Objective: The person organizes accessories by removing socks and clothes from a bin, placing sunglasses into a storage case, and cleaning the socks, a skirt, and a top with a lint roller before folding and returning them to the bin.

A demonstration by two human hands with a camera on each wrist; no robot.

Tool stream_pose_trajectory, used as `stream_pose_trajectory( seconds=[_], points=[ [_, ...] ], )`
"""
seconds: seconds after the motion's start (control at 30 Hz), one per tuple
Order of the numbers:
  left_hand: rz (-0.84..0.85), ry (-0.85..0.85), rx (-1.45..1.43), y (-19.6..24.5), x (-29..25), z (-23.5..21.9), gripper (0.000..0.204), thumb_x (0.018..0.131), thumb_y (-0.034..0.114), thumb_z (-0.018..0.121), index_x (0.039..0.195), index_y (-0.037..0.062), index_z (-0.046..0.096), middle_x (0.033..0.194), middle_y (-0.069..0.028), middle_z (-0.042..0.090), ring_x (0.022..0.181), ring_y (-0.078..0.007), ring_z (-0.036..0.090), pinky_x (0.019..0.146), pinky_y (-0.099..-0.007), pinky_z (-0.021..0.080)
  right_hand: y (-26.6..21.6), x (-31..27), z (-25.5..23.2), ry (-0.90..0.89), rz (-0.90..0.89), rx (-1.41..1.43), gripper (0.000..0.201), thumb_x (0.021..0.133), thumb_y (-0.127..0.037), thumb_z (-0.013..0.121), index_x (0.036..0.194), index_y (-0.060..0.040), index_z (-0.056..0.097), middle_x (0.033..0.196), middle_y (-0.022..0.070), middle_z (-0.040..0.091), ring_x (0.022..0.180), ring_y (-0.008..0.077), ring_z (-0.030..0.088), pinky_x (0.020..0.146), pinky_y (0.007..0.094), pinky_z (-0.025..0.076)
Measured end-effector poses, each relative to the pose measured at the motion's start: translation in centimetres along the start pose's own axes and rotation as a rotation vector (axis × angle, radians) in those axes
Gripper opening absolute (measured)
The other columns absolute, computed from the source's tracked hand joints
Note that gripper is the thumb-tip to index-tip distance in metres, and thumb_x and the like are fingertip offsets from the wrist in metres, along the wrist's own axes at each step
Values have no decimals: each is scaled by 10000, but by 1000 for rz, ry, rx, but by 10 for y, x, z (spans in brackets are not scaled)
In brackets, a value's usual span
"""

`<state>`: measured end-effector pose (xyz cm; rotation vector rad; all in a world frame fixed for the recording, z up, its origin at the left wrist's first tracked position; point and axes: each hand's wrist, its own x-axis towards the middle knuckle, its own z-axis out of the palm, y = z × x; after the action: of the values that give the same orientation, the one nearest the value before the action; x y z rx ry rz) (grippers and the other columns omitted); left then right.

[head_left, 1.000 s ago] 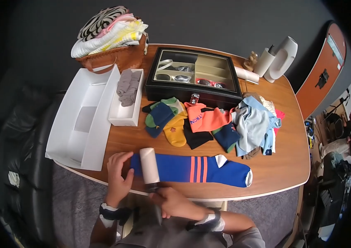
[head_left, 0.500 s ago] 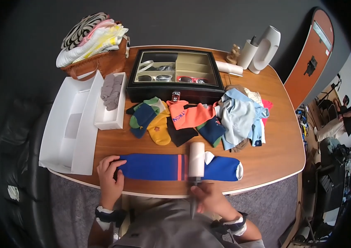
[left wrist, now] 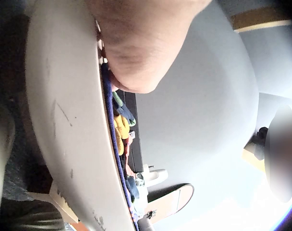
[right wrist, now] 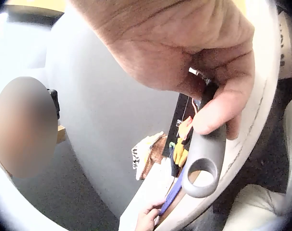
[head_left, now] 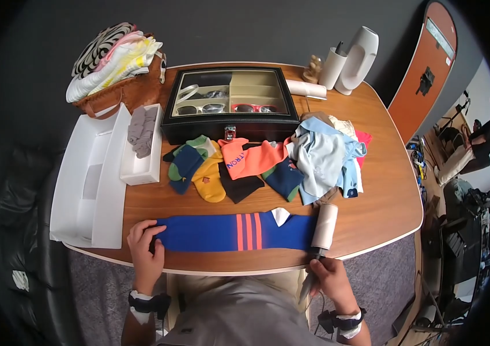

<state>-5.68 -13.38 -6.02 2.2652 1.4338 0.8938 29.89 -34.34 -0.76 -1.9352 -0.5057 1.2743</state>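
Observation:
A long blue knee sock with orange stripes and a white heel patch lies flat along the front of the table. At its left end, the fingertips of my left hand press on the fabric. My right hand grips the grey handle of a lint roller. The white roll of this lint roller rests over the sock's right end and hides the toe. The right wrist view shows a thumb and fingers around the handle, which ends in a ring.
Behind the sock lie several colourful socks and a light blue garment. A black glasses case stands further back. Two white boxes are at left, near a brown basket of folded cloths. A white bottle stands at back right.
My right hand has moved the lint roller rightward along the sock, from near the left end, past the stripes, to the toe. My left hand stays at the left end.

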Motion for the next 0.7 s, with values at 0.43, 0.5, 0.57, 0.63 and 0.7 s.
stream_pose_trajectory(
  seconds=[0.43, 0.5, 0.57, 0.63, 0.7],
  points=[
    [-4, 2, -6, 3, 2, -4, 409, 838, -71, 595, 1217, 71, 659, 1244, -118, 630, 1222, -325, 550, 1100, -439, 386, -7, -4, 4, 49, -166, 54, 357, 1096, -241, 536, 913, 55, 616, 640, 112, 653, 472, 161, 631, 435, 290, 497],
    [-64, 48, -113, 0, -1, -2, 433, 857, -55, 594, 1272, 62, 631, 1232, -114, 648, 1209, -319, 559, 1079, -433, 390, -10, 0, 23, -97, -162, -42, 363, 1094, -291, 554, 958, 41, 610, 639, 80, 639, 498, 140, 631, 467, 277, 497],
    [-98, 66, -157, -7, -4, -1, 490, 893, -54, 588, 1372, 52, 568, 1228, -112, 665, 1209, -309, 572, 1070, -420, 404, -28, 5, 53, -259, -137, -166, 371, 1092, -313, 558, 967, 32, 613, 626, 62, 621, 499, 131, 622, 472, 284, 499],
    [-149, 98, -244, -10, -5, 3, 507, 894, -62, 591, 1388, 45, 556, 1228, -119, 667, 1218, -306, 575, 1083, -419, 405, -40, 12, 89, -442, -141, -220, 374, 1092, -324, 556, 970, 24, 619, 613, 60, 607, 503, 135, 620, 485, 304, 508],
    [-162, 85, -340, -13, -5, -2, 584, 893, -79, 600, 1456, 29, 491, 1258, -138, 652, 1243, -290, 574, 1115, -419, 399, -48, 18, 126, -606, -234, -266, 384, 1092, -329, 549, 963, 27, 617, 603, 75, 598, 497, 159, 624, 491, 325, 514]
  ],
)
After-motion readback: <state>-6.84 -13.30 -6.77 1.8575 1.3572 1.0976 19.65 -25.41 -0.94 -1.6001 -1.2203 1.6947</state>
